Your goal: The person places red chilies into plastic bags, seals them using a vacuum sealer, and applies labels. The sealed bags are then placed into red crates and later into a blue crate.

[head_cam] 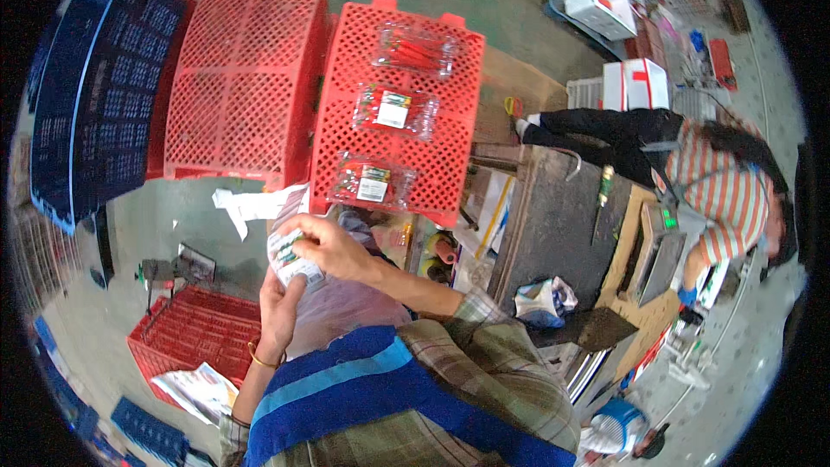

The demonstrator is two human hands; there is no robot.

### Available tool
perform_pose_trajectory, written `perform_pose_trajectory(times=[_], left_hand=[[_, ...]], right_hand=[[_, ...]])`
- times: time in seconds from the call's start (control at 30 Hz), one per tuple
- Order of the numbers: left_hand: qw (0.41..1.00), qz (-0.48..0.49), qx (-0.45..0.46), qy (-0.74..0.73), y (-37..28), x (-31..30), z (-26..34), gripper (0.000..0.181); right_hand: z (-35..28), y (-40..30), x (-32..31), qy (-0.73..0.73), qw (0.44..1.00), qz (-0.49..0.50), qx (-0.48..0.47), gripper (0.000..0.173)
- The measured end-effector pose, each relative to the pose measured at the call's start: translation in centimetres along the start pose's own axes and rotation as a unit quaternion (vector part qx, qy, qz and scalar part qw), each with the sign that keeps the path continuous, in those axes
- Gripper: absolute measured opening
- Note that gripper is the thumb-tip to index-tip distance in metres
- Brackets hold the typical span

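In front of my body, both hands are on a white wad of printed labels; whether it is a roll or a stack I cannot tell. My left hand supports it from below, thumb on its lower edge. From above, the fingers of my right hand pinch its face. Just beyond lies a red plastic crate, its perforated face up. On it are three clear packs of red chillies: the near pack and middle pack bear labels, while none shows on the far pack.
Another red crate and a tall blue crate stand left. A lower red crate has paper on it. At right are a dark-topped table, a green-handled tool, a scale and a person in a striped shirt.
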State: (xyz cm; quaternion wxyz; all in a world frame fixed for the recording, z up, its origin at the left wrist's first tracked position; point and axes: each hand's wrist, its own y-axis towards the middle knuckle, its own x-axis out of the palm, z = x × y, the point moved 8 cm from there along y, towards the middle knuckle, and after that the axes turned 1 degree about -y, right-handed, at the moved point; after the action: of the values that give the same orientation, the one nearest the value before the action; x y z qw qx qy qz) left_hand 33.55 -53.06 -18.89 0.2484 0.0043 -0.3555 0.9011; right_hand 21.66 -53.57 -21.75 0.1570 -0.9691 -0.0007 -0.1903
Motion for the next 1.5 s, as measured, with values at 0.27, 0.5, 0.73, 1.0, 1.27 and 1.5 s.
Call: perform_pose_trajectory(times=[0.27, 0.5, 0.73, 1.0, 1.27, 1.5], left_hand=[[0.958, -0.014, -0.167, -0.232, 1.2, -2.2, -2.2, 0.038], [0.956, 0.012, -0.196, -0.218, 1.1, -3.1, -2.8, 0.032], [0.894, 0.016, -0.260, -0.365, 1.5, -2.1, -3.5, 0.034], [0.908, 0.037, -0.239, -0.342, 2.5, -1.9, -2.4, 0.035], [0.929, 0.038, -0.170, -0.326, 4.6, -4.1, -4.1, 0.039], [0.944, 0.117, -0.205, -0.230, 3.7, -3.8, -2.9, 0.039]], right_hand=[[-3.5, -3.1, 2.1, -0.323, 0.946, 0.002, -0.031, 0.027], [-4.5, -4.2, 2.0, -0.429, 0.883, 0.086, -0.169, 0.016], [-6.5, -5.0, 2.5, -0.498, 0.784, 0.170, -0.329, 0.016], [-7.0, -4.3, 1.6, -0.454, 0.838, 0.113, -0.281, 0.011], [-10.7, -5.4, -4.6, -0.191, 0.909, 0.250, -0.273, 0.009], [-5.3, -1.7, -25.5, 0.126, 0.889, 0.432, -0.080, 0.019]])
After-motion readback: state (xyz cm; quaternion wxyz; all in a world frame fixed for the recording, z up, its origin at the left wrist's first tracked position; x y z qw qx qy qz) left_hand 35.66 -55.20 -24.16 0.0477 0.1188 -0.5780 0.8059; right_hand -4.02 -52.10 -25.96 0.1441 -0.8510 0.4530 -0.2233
